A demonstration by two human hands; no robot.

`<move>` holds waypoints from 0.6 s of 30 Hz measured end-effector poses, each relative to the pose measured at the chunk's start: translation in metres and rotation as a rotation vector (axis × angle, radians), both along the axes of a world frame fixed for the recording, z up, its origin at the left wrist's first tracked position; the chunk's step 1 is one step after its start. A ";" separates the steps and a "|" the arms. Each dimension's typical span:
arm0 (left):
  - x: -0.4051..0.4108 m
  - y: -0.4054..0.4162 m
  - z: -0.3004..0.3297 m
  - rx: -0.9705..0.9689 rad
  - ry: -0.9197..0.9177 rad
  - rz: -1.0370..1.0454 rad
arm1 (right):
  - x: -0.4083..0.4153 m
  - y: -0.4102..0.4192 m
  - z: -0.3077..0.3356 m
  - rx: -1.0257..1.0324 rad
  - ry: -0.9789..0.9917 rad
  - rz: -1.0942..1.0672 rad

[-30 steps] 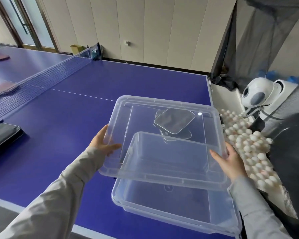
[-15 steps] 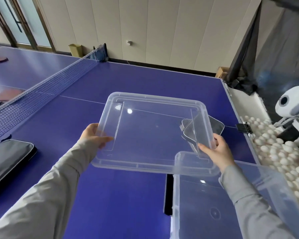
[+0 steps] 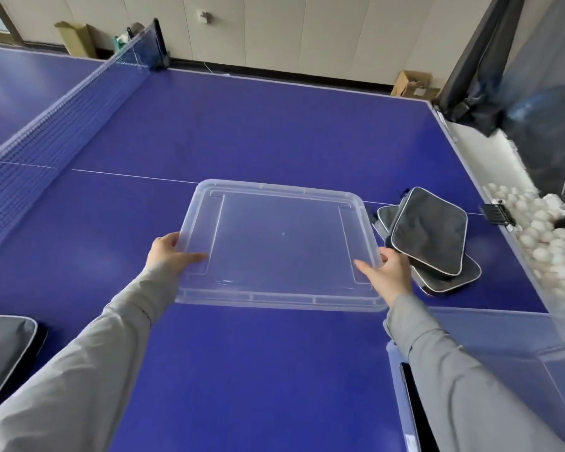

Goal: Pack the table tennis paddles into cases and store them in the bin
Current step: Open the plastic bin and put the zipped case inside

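Clear plastic lid (image 3: 279,244) sits flat, just over or on the blue surface (image 3: 242,125), long axis L-R. Left hand (image 3: 168,256) grips its left edge, right hand (image 3: 387,272) its right. Two cases (image 3: 429,236) lie stacked just right of lid, nearer right hand; bin (image 3: 490,334) at near right. Vs 0.5 s ago: lid is lower and clear of the bin.
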State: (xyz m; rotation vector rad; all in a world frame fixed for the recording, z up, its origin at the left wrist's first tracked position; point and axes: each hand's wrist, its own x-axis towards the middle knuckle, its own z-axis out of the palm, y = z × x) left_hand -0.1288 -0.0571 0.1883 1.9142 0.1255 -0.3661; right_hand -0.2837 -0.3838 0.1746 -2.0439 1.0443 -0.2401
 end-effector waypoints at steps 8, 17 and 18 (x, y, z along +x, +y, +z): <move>0.068 -0.013 -0.101 0.195 0.048 -0.097 | 0.046 -0.017 -0.089 0.016 0.028 -0.018; 0.094 -0.033 -0.153 0.304 -0.028 -0.111 | 0.074 -0.033 -0.138 -0.070 0.020 -0.037; 0.095 -0.035 -0.155 0.323 -0.037 -0.109 | 0.075 -0.034 -0.141 -0.112 0.038 -0.045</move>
